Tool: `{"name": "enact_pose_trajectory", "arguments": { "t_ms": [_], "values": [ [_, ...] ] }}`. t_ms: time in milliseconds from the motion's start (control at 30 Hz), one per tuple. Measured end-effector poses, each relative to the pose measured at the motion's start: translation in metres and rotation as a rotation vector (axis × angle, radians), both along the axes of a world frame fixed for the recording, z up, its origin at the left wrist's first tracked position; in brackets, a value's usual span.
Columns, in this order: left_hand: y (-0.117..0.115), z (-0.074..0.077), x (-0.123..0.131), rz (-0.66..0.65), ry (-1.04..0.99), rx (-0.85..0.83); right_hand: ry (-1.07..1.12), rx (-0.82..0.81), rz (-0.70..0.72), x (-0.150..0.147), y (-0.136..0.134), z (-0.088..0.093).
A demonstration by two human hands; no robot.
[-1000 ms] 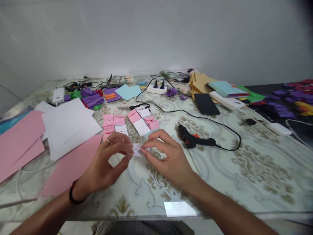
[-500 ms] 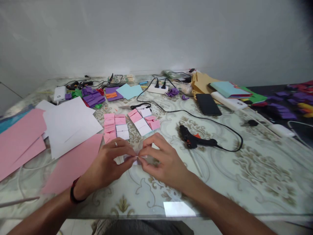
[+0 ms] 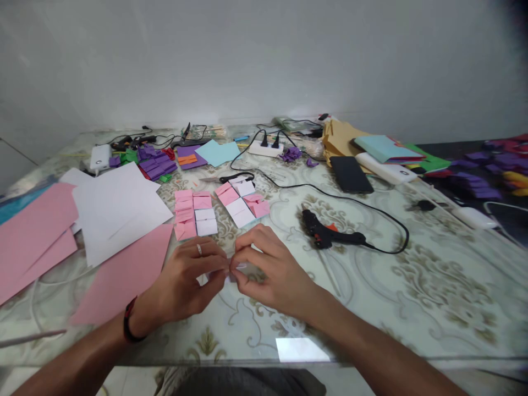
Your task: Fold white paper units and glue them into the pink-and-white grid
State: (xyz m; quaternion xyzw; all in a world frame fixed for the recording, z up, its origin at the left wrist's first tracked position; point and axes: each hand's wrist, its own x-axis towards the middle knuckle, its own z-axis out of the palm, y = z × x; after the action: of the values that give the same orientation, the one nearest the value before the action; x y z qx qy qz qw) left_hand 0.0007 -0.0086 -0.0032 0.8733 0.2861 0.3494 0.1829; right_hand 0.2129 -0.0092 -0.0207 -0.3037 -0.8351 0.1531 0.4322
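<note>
Left of the black plastic glue gun (image 3: 332, 234), the left hand (image 3: 192, 278) and right hand (image 3: 272, 272) pinch white paper (image 3: 241, 266) between fingertips. Farther left lies a flat pink sheet (image 3: 124, 280).

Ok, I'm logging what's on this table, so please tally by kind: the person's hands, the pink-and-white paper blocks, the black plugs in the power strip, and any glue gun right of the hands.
Hands: 2 (left hand, right hand)
Pink-and-white paper blocks: 2
Black plugs in the power strip: 2
Glue gun right of the hands: 1
Total: 7
</note>
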Motion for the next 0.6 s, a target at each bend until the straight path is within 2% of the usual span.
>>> {"name": "enact_pose_trajectory", "arguments": {
  "t_ms": [600],
  "values": [
    [-0.0005, 0.0034, -0.0045, -0.037, 0.044, 0.037, -0.057, 0.097, 0.042, 0.0057, 0.0059, 0.0018]
  ]
}}
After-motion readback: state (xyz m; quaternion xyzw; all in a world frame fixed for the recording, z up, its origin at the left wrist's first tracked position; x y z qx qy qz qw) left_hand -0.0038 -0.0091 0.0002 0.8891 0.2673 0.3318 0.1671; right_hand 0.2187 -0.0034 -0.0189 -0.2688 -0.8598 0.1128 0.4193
